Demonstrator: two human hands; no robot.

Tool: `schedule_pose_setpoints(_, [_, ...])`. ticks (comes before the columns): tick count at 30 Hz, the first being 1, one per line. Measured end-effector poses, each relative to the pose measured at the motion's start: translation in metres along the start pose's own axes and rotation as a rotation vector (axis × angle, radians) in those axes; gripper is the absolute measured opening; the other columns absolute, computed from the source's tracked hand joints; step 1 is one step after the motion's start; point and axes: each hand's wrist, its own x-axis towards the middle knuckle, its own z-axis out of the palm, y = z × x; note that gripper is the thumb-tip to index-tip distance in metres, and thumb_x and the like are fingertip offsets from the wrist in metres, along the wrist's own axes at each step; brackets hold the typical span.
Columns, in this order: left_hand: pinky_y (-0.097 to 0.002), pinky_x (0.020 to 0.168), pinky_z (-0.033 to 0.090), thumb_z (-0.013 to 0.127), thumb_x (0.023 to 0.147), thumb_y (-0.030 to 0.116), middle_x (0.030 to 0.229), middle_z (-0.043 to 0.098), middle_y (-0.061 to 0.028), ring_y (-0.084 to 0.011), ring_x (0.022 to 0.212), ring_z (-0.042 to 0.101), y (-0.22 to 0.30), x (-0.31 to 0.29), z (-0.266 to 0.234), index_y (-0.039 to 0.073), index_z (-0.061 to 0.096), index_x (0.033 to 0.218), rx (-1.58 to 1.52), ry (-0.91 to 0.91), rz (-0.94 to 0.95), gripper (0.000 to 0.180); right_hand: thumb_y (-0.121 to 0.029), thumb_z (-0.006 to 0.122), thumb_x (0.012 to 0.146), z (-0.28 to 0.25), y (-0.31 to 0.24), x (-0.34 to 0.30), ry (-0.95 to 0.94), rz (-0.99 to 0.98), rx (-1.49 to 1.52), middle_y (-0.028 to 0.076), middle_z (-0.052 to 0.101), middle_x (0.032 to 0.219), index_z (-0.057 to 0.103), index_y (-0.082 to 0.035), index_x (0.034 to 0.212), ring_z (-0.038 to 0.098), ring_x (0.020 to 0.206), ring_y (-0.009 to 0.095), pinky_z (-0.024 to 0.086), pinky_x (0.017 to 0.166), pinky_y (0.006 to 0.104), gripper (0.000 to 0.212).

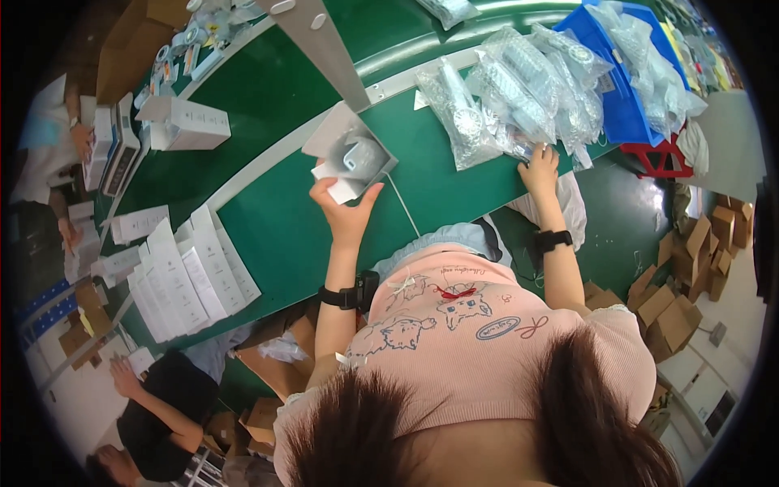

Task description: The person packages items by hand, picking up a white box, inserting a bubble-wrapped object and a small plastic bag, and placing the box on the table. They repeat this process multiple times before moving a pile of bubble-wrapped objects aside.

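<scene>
My left hand (347,213) grips a white carton (375,166) by its near side, thumb on one face. The carton's top flaps stand open toward me. Inside it sits a pale piece with a loop-shaped outline (354,156); the rest of it is hidden. At the near edge of the bagged pile, my right hand (540,174) has its fingers bent around part of a small clear plastic bag (514,146). What that bag contains is too small to make out. Beyond it lie several bubble-wrap bags (511,85) with pale devices inside.
White cartons (182,272) stand in a row at the left on the green table (280,243). Another open carton (193,126) lies farther back. A blue bin (629,81) with bagged items is at the right. A metal post (320,49) rises behind my carton. Co-workers sit at the left.
</scene>
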Motion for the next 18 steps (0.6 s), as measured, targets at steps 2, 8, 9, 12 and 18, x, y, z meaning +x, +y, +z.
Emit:
schedule_pose_setpoints(2, [-0.0395,0.079,0.041,0.078,0.062,0.013,0.121,0.037,-0.0227,-0.0342,0.103,0.046,0.012,0.013,-0.003,0.009,0.033,0.107,0.073,-0.107,-0.074,0.064,-0.012,0.057,0.069,0.012,0.012,0.006,0.150,-0.008,-0.217,0.012,0.055,0.094,0.057,-0.004,0.094,0.051,0.090,0.031,0.043,0.076,0.0391,0.026])
schedule_pose_setpoints(8, [-0.0313,0.079,0.040,0.078,0.060,0.014,0.111,0.045,-0.0140,-0.0266,0.092,0.049,0.047,0.048,-0.019,0.004,0.051,0.100,0.257,-0.241,-0.103,0.049,-0.013,0.056,0.073,-0.032,0.004,0.014,-0.174,-0.079,-0.096,0.012,0.057,0.089,0.054,-0.002,0.093,0.055,0.079,0.027,0.044,0.066,0.0371,0.023])
schedule_pose_setpoints(9, [-0.0305,0.074,0.041,0.077,0.060,0.013,0.105,0.048,-0.0125,-0.0260,0.087,0.050,0.051,0.049,-0.021,0.003,0.055,0.093,0.261,-0.239,-0.129,0.040,-0.013,0.057,0.074,-0.047,0.000,0.017,-0.257,-0.104,-0.114,0.012,0.058,0.085,0.053,-0.002,0.094,0.056,0.074,0.026,0.044,0.063,0.0358,0.023])
schedule_pose_setpoints(12, [-0.0285,0.064,0.041,0.074,0.062,0.011,0.094,0.052,-0.0099,-0.0234,0.078,0.051,0.050,0.048,-0.033,0.002,0.060,0.082,0.299,-0.198,-0.173,0.026,-0.009,0.055,0.077,-0.114,-0.042,0.037,-0.404,-0.079,0.329,0.011,0.058,0.081,0.052,-0.001,0.090,0.056,0.067,0.022,0.044,0.059,0.0316,0.016])
schedule_pose_setpoints(18, [-0.0240,0.049,0.035,0.066,0.065,0.004,0.070,0.056,-0.0064,-0.0131,0.054,0.045,0.049,0.058,-0.064,0.000,0.062,0.070,0.219,-0.163,-0.530,0.008,0.005,0.053,0.075,-0.176,-0.181,0.059,-0.312,-0.784,0.955,0.011,0.057,0.079,0.052,-0.001,0.084,0.056,0.066,0.019,0.046,0.058,0.0284,0.011])
